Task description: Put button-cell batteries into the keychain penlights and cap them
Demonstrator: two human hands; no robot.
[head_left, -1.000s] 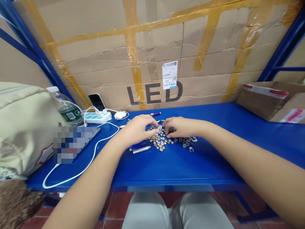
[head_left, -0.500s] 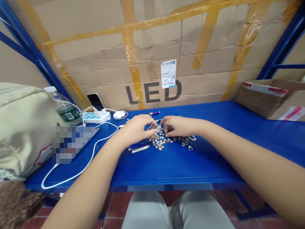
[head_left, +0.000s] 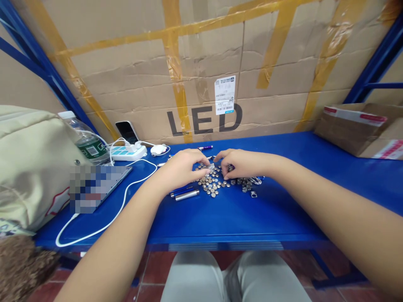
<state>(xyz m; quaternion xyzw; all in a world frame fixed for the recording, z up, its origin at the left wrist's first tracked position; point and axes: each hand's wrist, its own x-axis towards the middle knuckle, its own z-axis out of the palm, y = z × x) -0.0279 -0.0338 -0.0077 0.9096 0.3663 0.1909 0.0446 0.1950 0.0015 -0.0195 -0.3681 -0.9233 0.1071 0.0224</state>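
A heap of small silver button cells (head_left: 213, 186) lies on the blue shelf top (head_left: 239, 214). My left hand (head_left: 182, 167) rests at its left edge with curled fingers pinching a small silvery piece I cannot make out. My right hand (head_left: 242, 163) sits over the heap's right side, fingertips bent down and closed on something small among the cells, close to the left hand's fingertips. Slim pen-like tubes, blue and silver (head_left: 186, 194), lie just left of the heap. Small metal rings and clips (head_left: 252, 184) lie to its right.
A large taped cardboard box marked LED (head_left: 204, 84) stands behind. At the left are a beige bag (head_left: 28, 167), a water bottle (head_left: 88, 142), a phone (head_left: 127, 132), a power strip (head_left: 129, 153), a white cable (head_left: 103, 226) and a tablet (head_left: 97, 184). Another carton (head_left: 362, 130) sits far right.
Both hands stay over the heap with only slight finger movement. The view has shifted a little.
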